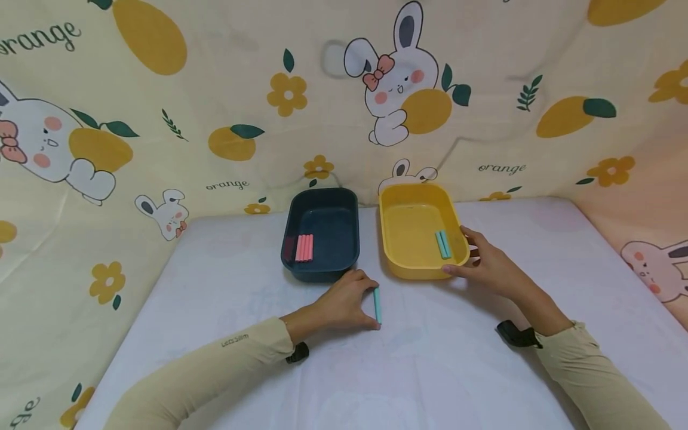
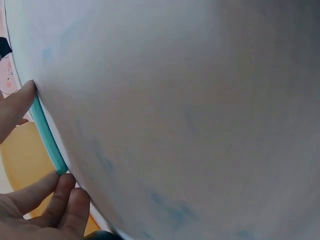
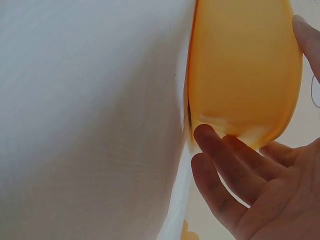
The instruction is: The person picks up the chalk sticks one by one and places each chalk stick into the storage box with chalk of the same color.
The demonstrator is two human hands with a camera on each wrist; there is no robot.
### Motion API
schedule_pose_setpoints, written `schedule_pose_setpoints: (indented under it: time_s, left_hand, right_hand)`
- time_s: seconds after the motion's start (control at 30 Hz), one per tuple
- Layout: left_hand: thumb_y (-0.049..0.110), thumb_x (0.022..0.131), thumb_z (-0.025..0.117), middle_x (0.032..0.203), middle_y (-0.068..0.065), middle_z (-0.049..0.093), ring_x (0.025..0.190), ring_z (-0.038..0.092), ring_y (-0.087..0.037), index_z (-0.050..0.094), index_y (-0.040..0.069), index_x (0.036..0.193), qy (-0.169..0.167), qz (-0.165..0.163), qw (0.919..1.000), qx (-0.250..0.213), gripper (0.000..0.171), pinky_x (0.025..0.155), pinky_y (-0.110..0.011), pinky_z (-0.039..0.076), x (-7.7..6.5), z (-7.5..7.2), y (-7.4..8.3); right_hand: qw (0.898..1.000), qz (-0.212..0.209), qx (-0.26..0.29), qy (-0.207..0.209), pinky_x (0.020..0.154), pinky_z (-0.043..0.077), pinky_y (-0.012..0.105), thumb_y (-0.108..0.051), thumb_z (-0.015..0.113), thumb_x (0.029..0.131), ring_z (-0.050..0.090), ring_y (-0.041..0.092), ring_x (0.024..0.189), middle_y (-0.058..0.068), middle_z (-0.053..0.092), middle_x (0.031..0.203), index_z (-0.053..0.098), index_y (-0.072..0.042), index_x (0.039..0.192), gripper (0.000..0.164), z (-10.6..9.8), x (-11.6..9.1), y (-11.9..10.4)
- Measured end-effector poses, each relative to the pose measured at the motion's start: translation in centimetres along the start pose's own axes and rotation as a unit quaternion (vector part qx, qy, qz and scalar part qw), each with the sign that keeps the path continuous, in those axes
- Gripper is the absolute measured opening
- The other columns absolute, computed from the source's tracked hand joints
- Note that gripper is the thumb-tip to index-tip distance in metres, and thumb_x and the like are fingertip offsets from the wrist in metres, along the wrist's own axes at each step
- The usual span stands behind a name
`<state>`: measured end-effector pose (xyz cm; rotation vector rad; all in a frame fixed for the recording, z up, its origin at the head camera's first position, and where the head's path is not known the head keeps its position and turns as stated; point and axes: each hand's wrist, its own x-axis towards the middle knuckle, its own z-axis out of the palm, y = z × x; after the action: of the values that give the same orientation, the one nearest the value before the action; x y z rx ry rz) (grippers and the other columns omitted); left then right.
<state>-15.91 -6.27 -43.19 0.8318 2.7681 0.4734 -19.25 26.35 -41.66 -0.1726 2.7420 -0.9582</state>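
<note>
My left hand (image 1: 346, 301) pinches a slim teal stick (image 1: 377, 306) end to end between thumb and fingertips, low over the white cloth just in front of the two tubs. In the left wrist view the teal stick (image 2: 47, 135) spans from the thumb to the other fingers. My right hand (image 1: 491, 266) holds the near right corner of the yellow tub (image 1: 403, 266), thumb at the front and fingers along the outer side. Two teal sticks (image 1: 443, 244) lie inside that tub. Several pink sticks (image 1: 304, 248) lie side by side in the dark blue tub (image 1: 322, 275).
The tubs stand side by side, a narrow gap between them, at the back of the table (image 1: 333, 382) covered in white cloth. Behind them hangs a cream curtain (image 1: 258, 36) printed with rabbits and oranges. Dark bands (image 1: 517, 334) sit on both wrists.
</note>
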Motion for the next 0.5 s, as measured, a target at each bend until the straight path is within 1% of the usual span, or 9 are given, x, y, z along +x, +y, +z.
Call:
schedule_pose_setpoints:
  time_s: [0.17, 0.37, 0.5]
  left_hand:
    - [0.048, 0.069, 0.088, 0.122, -0.001, 0.06, 0.121, 0.049, -0.016, 0.061, 0.014, 0.134, 0.003, -0.008, 0.9999, -0.011, 0.078, 0.108, -0.032, 0.045, 0.0, -0.09, 0.23]
    - [0.047, 0.07, 0.088, 0.122, -0.001, 0.059, 0.119, 0.049, -0.016, 0.06, 0.013, 0.135, -0.004, -0.019, 0.9996, -0.022, 0.078, 0.107, -0.033, 0.046, -0.15, -0.17, 0.72]
    - [0.047, 0.07, 0.088, 0.124, 0.0, 0.059, 0.12, 0.048, -0.015, 0.06, 0.015, 0.136, -0.006, -0.025, 0.999, -0.036, 0.078, 0.107, -0.033, 0.046, -0.19, -0.1, 0.89]
  right_hand:
    - [1.0, -0.002, 0.003, 0.002, 0.103, 0.048, 0.058, -0.065, 0.07, 0.081, 0.048, 0.041, 0.129, 0.024, 0.03, 0.158, 0.002, -0.009, 0.16, 0.118, -0.05, 0.07, 0.06]
    - [1.0, -0.004, 0.005, 0.002, 0.103, 0.048, 0.058, -0.067, 0.07, 0.08, 0.047, 0.04, 0.13, 0.024, 0.028, 0.159, 0.002, -0.01, 0.16, 0.121, 0.01, 0.17, 0.27]
    - [1.0, -0.009, 0.006, 0.002, 0.103, 0.048, 0.058, -0.066, 0.07, 0.08, 0.047, 0.04, 0.129, 0.024, 0.028, 0.158, 0.001, -0.009, 0.16, 0.12, 0.04, 0.17, 0.41]
